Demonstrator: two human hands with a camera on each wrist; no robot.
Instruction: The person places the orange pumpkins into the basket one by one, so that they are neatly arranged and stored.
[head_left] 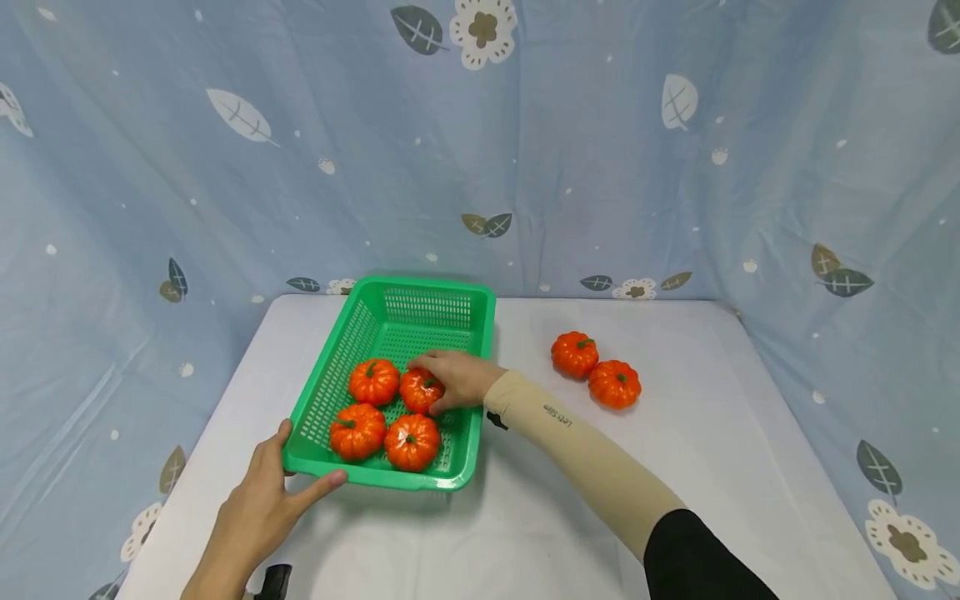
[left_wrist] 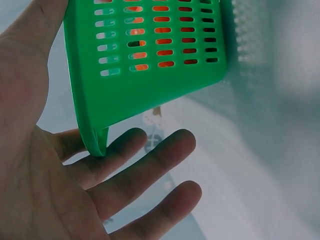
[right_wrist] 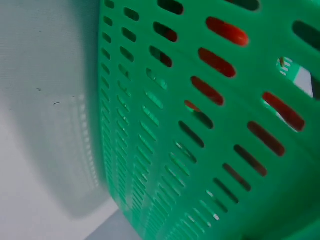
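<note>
A green plastic basket point(head_left: 300, 417) with slotted walls stands on the table, holding several small orange pumpkins, among them one pumpkin point(head_left: 375, 382) at the left and another point(head_left: 412, 442) at the front. My right hand point(head_left: 463, 379) reaches over the basket's right rim and grips a pumpkin point(head_left: 417, 390) inside; the right wrist view shows only the basket wall point(right_wrist: 165, 135), which hides that hand. At the near-left corner, my left hand point(head_left: 258, 500) touches the rim, thumb along the front and fingers at the left side. Its fingers point(left_wrist: 150, 160) extend fairly straight and spread below the rim.
To the right of the basket, two more orange pumpkins, one behind point(head_left: 574, 355) and one nearer point(head_left: 614, 385), sit close together on the white tablecloth point(head_left: 712, 450). A blue patterned curtain point(head_left: 585, 150) hangs behind the table and along its sides.
</note>
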